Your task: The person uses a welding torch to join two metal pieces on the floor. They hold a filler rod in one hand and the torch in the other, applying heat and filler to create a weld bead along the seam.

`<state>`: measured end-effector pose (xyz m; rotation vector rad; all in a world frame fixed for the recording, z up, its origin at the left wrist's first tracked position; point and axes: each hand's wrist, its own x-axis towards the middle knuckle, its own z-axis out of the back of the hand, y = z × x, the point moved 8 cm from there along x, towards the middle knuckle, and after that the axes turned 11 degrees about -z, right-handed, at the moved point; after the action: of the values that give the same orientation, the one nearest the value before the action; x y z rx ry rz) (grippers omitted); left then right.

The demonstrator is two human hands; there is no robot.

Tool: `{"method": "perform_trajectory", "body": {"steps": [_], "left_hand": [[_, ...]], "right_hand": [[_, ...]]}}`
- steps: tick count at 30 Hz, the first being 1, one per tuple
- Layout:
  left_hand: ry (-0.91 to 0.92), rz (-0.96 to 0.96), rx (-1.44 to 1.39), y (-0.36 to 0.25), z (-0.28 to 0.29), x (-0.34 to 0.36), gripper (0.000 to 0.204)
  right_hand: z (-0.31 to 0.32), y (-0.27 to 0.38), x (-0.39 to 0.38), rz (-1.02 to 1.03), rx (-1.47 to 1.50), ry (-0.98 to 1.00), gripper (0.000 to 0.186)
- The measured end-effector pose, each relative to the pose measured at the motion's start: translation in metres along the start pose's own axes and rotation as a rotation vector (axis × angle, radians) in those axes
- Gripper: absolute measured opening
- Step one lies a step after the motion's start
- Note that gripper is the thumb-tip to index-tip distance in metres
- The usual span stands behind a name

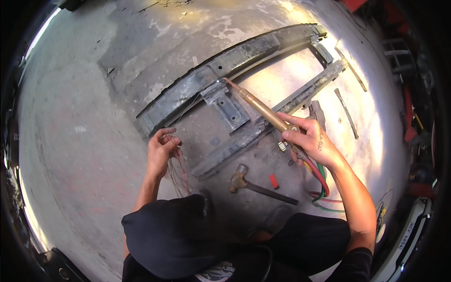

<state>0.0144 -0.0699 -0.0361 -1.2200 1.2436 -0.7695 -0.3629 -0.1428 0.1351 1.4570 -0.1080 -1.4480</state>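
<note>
My left hand (163, 146) pinches a thin filler wire (189, 108), and its loose strands hang below the palm. The wire's far end reaches the joint between a curved dark steel beam (171, 102) and a short bracket (229, 110) with holes. In my right hand (311, 140) is a brass gas welding torch (261, 108), gripped round its handle near the valve knobs. Its bent copper tip points at that same joint, close to the wire's end. I cannot make out a flame clearly. Red and green hoses (322, 181) trail from the handle.
A straight steel rail (282, 110) runs along the beam's near side. A hammer (263, 189) and a small red object (274, 181) lie nearer me. Another hammer (317, 115) and a metal bar (346, 113) rest at right. A vehicle bumper (408, 239) stands at the lower right.
</note>
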Motion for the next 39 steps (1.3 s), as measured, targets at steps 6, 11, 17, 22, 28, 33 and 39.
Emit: {"method": "perform_trajectory", "body": {"steps": [6,11,17,22,28,33,39], "left_hand": [[0.046,-0.081,0.12,-0.071,-0.012,0.036,0.044],[0.078,-0.105,0.141,-0.102,-0.019,0.046,0.046],[-0.011,0.002,0.102,-0.064,-0.018,0.02,0.043],[-0.008,0.05,0.075,-0.038,-0.007,0.015,0.042],[-0.001,0.077,0.052,-0.022,-0.004,0.013,0.043],[-0.023,0.075,0.03,-0.012,-0.002,0.016,0.044],[-0.019,0.079,0.043,-0.009,-0.003,0.015,0.042]], "right_hand": [[0.005,-0.001,-0.003,0.013,0.006,-0.003,0.059],[0.005,0.0,-0.006,-0.002,0.0,-0.003,0.06],[0.004,0.001,-0.004,-0.005,0.0,0.001,0.06],[0.003,0.001,-0.004,0.006,-0.005,0.004,0.059],[0.004,0.0,-0.003,0.002,0.006,-0.013,0.058],[0.003,0.001,-0.004,-0.001,-0.011,-0.01,0.058],[0.003,0.0,-0.005,-0.008,-0.001,-0.026,0.059]]}}
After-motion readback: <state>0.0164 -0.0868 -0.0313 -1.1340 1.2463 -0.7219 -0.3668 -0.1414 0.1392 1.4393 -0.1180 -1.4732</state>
